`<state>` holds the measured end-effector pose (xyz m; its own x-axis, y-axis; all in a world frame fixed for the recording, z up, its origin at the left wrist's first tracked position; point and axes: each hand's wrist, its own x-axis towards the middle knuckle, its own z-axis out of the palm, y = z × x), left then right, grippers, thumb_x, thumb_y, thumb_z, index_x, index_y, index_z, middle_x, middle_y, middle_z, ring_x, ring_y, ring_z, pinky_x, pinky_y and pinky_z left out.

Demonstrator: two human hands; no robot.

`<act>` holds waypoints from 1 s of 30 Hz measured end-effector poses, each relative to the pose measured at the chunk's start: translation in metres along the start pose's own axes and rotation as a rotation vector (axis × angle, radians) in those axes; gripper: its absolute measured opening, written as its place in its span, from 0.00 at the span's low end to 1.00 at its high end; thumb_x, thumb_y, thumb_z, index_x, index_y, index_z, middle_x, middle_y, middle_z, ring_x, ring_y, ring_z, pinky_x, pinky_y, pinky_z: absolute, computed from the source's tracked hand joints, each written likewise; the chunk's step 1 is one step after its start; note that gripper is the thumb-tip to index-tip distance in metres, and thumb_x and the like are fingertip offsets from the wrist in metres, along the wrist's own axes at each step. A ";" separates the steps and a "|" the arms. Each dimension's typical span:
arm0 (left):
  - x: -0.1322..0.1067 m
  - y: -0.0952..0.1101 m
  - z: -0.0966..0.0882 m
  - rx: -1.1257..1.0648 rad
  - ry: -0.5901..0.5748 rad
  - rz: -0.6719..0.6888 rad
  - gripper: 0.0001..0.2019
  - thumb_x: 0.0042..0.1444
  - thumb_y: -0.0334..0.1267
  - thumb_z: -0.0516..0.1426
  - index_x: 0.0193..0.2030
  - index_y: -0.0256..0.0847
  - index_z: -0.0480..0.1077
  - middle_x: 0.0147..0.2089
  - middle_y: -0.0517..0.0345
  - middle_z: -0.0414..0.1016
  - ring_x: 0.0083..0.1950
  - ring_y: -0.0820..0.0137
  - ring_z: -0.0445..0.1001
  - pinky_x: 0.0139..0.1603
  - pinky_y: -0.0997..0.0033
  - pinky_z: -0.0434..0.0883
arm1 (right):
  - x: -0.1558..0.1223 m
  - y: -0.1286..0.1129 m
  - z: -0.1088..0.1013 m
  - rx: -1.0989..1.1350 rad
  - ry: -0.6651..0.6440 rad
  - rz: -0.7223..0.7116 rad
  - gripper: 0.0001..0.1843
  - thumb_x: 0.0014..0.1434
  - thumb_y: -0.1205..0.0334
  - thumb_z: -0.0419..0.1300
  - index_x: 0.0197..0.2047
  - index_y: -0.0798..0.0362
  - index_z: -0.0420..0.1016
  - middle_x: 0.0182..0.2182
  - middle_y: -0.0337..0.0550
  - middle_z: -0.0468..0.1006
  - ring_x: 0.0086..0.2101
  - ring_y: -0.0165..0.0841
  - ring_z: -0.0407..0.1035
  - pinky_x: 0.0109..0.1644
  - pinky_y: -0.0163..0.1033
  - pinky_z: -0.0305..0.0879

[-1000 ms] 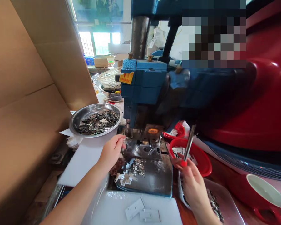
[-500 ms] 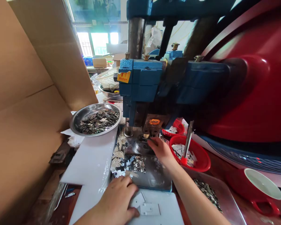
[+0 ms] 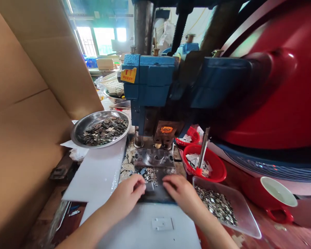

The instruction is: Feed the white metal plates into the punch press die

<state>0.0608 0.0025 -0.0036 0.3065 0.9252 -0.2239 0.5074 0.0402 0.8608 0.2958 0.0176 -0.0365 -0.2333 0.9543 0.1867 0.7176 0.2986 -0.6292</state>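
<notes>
My left hand (image 3: pixel 129 193) is low over the front of the press bed, thumb and forefinger pinched on a small flat metal plate (image 3: pixel 149 186). My right hand (image 3: pixel 182 192) hovers at the bed's right side, fingers bent with a gap to the thumb; nothing shows in it. Between the hands lies a heap of small shiny metal bits (image 3: pixel 151 175). Behind them sits the steel die block (image 3: pixel 154 158), under the punch holder (image 3: pixel 168 133) of a blue press (image 3: pixel 154 86). A flat metal piece (image 3: pixel 162 223) rests on the white board (image 3: pixel 134 228) in front.
A steel bowl (image 3: pixel 76 133) of dark metal plates stands at left. On the right are a red basket (image 3: pixel 220 174) with flat pieces, a clear tray (image 3: pixel 245 221) of small metal bits and a red mug (image 3: pixel 259 197). A large red wheel (image 3: pixel 269 103) fills the upper right.
My right hand has drawn back from the die to the bed's front. My left hand has risen from the white board to the bed's front edge and pinches a plate. The view has shifted slightly.
</notes>
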 end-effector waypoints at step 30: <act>0.043 0.004 -0.004 -0.248 0.261 -0.009 0.10 0.51 0.37 0.57 0.40 0.40 0.74 0.32 0.59 0.76 0.33 0.70 0.73 0.35 0.71 0.69 | 0.085 -0.006 0.014 0.069 0.298 -0.038 0.13 0.60 0.57 0.50 0.33 0.52 0.72 0.31 0.44 0.73 0.34 0.35 0.69 0.39 0.38 0.65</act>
<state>0.0727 0.0439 -0.0078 0.0706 0.9883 -0.1350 0.2883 0.1093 0.9513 0.2623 0.0965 -0.0273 -0.0487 0.9072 0.4179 0.6631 0.3423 -0.6657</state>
